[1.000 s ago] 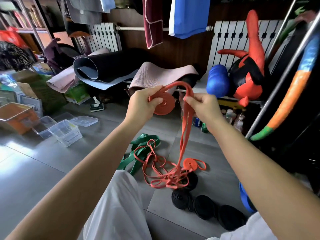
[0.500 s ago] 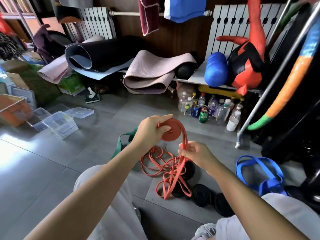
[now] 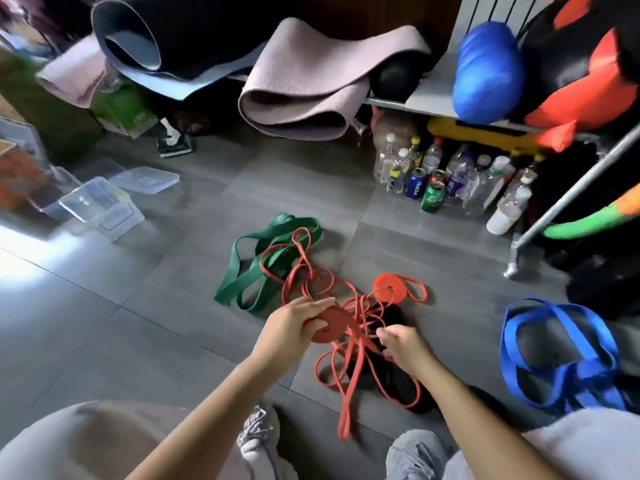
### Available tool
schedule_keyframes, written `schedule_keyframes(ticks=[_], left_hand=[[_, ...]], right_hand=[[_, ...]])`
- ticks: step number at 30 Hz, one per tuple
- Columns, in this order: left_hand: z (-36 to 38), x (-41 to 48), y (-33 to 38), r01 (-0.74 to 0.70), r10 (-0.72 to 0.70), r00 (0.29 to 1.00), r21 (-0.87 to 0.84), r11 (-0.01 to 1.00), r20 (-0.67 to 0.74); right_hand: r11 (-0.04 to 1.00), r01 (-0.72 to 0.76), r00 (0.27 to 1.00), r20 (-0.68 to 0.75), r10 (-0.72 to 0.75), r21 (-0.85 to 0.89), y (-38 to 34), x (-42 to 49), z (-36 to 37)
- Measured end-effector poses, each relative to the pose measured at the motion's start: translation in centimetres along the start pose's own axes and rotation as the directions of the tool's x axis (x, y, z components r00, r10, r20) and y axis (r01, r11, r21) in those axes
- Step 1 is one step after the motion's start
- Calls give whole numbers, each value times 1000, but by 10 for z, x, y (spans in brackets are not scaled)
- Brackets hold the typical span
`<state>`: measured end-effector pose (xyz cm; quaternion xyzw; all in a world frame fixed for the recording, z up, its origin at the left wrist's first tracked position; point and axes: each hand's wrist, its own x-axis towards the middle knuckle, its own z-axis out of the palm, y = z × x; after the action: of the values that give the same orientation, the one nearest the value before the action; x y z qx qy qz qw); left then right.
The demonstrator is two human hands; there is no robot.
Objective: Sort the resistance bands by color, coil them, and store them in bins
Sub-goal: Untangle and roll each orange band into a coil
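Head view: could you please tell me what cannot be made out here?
- Black coils: head view, covered by loose orange bands and right hand; count unclear.
- Held orange coil: head view, partly under left hand's grip.
- Orange bin: head view, cut by left edge, blurred; contents unseen.
- Blue bands: head view, lower end behind knee.

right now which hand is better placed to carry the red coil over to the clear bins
Left. The left hand grips the red coil, and the clear bins sit on that side; the right hand pinches a loose red strand, farther away.
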<state>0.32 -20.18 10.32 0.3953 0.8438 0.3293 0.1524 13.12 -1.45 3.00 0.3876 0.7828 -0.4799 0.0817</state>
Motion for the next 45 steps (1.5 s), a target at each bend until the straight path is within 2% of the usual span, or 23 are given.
schedule_keyframes(ticks=[3,8,10,12,14,17,18,22,25,31,34,38,41,45], left_hand=[[21,6,-32,15,-15,999,-6,1000,43],[57,6,-77,16,-10,988,-42,999,153],[70,4,-85,10,3,973,-51,999,232],[83,3,-91,5,12,957,-60,998,289],[93,2,-99,28,-5,953,-74,997,303],[105,3,-111,123,-87,952,-108,987,293],[108,4,-115,150,-111,951,-115,982,288],[120,6,-125,215,-177,955,-142,966,238],[126,8,-129,248,-204,951,-178,952,231],[125,8,-131,263,-227,953,-175,949,200],[122,8,-131,261,-236,955,-129,957,181],[120,6,-130,260,-239,954,-103,960,182],[114,5,-124,249,-231,954,-78,965,192],[103,6,-113,230,-217,961,-56,972,173]], right_hand=[[992,-40,999,-11,39,-122,24,35,13],[963,-118,990,-106,95,-242,39,98,36],[948,-91,996,-44,81,-305,42,119,47],[926,-14,996,76,47,-377,47,135,62],[863,80,973,228,41,-498,53,143,78],[683,255,925,378,33,-684,70,149,98],[635,278,921,387,35,-720,75,151,102],[589,308,932,363,-26,-747,86,152,114],[510,361,926,364,-99,-781,89,155,122],[306,508,859,501,-109,-805,85,154,118],[361,469,882,449,-143,-806,76,148,111],[481,379,917,390,-82,-790,77,145,94],[557,411,890,450,-75,-721,57,145,69],[502,502,830,555,-53,-704,6,143,28]])
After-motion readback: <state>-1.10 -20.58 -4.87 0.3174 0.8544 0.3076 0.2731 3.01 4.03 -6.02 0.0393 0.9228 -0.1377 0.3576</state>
